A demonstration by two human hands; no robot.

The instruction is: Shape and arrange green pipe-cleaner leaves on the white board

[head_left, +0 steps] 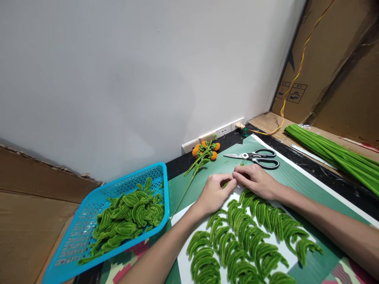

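My left hand [215, 192] and my right hand [257, 180] meet at the fingertips above the far end of a white sheet [182, 221]. A bit of green pipe cleaner [225, 184] shows between the thumb and fingers of my left hand, which are closed on it. My right hand's thumb and fingers are pinched together against the left fingertips; what they grip is mostly hidden. Below the hands, curved green pipe-cleaner leaves [244, 228] lie in overlapping rows on the sheet. Just beyond my right hand rest scissors [251, 156] with black and grey handles.
A blue plastic basket [166, 197] on the left holds a heap of green leaves [133, 213]. An orange flower stem [204, 152] lies near the wall sockets [224, 130]. Long green pipe cleaners [331, 152] lie at the right, by cardboard [334, 67] and a yellow cord [302, 59].
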